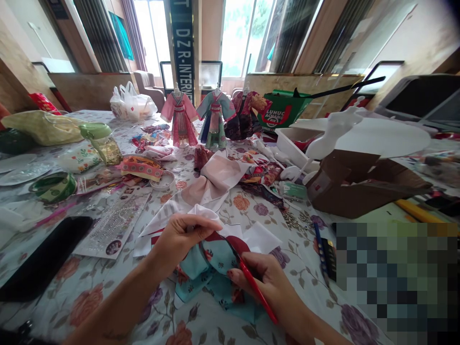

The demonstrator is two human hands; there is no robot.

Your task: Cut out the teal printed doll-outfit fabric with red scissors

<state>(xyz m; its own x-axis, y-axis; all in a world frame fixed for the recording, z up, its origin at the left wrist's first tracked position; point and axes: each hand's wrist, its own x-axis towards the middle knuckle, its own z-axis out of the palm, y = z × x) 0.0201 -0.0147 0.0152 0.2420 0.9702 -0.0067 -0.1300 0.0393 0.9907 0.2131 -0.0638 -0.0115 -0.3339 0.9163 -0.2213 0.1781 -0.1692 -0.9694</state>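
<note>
My left hand (190,230) is closed, its thumb and fingers pinching the edge of thin white fabric (204,208). Wrapped in my right hand (276,282) is a slim red-handled tool (257,290). Its thin dark end points up and left toward the pinched edge; whether it is a pair of scissors I cannot tell. Turquoise fabric (196,266) with red flower prints lies bunched under and between both hands. Dark red fabric (237,243) shows just beyond the tool's tip. Sheer pale pink fabric (223,172) spreads ahead of my left hand.
Several small dress forms wear robes, including a pink robe (179,115). A black phone-like slab (46,256) and a bead sheet (113,223) lie left. On the right are a cardboard box (345,187), a white mannequin (334,127) and a dark blue pen (319,247).
</note>
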